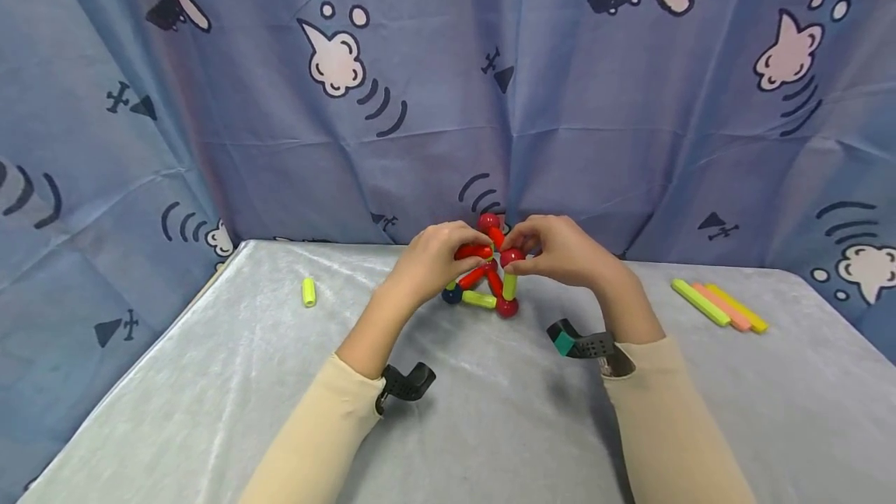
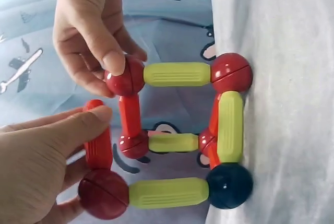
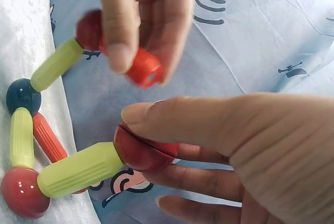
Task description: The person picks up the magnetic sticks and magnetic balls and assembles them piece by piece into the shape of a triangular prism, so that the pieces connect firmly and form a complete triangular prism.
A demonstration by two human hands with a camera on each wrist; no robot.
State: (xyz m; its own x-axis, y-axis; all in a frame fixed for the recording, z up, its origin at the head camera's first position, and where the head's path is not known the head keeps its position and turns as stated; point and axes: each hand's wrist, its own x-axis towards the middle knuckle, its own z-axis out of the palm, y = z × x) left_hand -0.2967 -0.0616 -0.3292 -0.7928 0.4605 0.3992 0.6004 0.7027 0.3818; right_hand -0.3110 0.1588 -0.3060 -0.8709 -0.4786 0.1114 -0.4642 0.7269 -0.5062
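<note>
A frame of magnetic rods and balls stands on the table, mostly between the two hands. My left hand [image 1: 435, 259] pinches a red rod [image 2: 98, 153] between thumb and fingers. One end of that rod meets a dark red ball [image 2: 103, 194]; its other end [image 3: 148, 72] is free. My right hand [image 1: 565, 250] grips a red ball [image 3: 145, 150] on top of an upright yellow-green rod [image 3: 83, 171]. Low in the frame sit a dark blue ball [image 2: 230, 186] and another red ball [image 2: 232, 72], joined by a yellow-green rod [image 2: 230, 125]. A further red ball [image 1: 488, 222] shows at the back.
One short yellow-green rod [image 1: 309, 292] lies apart on the left of the table. At the right are three longer sticks: yellow-green [image 1: 700, 302], orange [image 1: 721, 307] and yellow [image 1: 737, 308]. A patterned blue curtain [image 1: 434, 99] hangs behind the pale tablecloth [image 1: 476, 426].
</note>
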